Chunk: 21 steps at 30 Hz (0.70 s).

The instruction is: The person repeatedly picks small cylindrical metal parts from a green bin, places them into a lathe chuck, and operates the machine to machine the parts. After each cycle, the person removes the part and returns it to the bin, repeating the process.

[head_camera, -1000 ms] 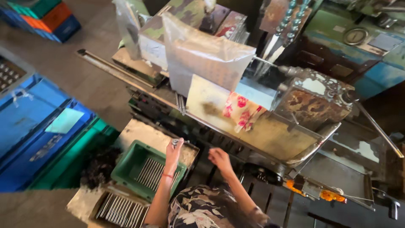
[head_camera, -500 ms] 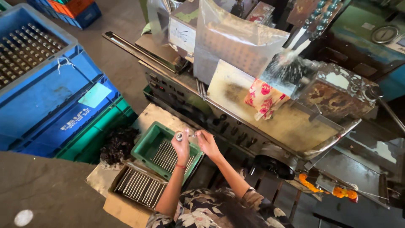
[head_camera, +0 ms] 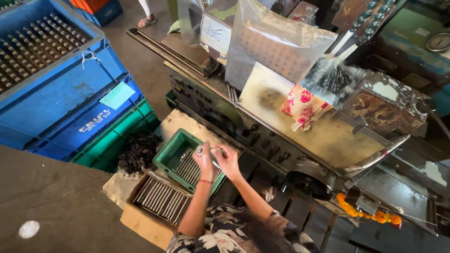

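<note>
Metal, short and grey, a small rod (head_camera: 212, 157) sits low in the centre of the frame, pinched between both hands and mostly hidden by them. Left hand (head_camera: 205, 161) and right hand (head_camera: 228, 160) touch each other, fingers curled shut around the rod just above the right edge of a green plastic tray (head_camera: 169, 155) of loose rods. Below left, a cardboard box (head_camera: 140, 220) holds a row of similar rods. Stacked blue plastic crates (head_camera: 70, 100) crowd the left, a grimy machine body (head_camera: 323, 136) the right, leaving little room between. Forearms are cut off by the bottom edge.
</note>
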Available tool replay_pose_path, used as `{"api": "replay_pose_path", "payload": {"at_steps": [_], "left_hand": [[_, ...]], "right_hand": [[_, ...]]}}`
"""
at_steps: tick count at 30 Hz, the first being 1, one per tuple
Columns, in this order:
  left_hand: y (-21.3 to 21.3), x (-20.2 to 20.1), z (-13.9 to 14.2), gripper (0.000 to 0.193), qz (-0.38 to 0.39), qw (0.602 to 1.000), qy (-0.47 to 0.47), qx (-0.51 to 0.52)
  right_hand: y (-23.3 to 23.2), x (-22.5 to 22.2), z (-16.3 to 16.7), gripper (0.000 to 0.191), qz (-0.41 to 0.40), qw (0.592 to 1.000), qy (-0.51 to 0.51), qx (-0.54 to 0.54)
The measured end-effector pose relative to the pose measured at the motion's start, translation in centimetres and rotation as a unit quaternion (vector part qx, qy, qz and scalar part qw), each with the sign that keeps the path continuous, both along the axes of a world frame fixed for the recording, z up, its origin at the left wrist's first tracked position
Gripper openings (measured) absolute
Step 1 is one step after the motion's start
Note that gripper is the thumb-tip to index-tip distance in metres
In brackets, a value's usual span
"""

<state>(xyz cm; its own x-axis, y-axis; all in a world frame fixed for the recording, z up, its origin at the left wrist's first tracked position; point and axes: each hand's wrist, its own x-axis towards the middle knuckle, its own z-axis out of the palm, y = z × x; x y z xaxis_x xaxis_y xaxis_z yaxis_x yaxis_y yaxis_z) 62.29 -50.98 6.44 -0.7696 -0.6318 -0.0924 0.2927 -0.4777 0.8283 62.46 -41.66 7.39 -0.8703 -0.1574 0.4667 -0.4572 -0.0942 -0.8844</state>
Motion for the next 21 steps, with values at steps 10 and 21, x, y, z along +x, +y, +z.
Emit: {"api": "replay_pose_path", "payload": {"at_steps": [10,21], "left_hand": [[-0.9,2.1,1.4,0.026,-0.292,0.923,-0.085,-0.236],[-0.9,2.5,-5.0,0.048,-0.307,0.702,-0.35,-0.539]], "right_hand": [[0.9,-1.6,1.0,0.019,-0.116,0.943,-0.222,-0.218],[11.3,2.1,1.2,0.017,-0.211,0.925,-0.2,-0.244]]}}
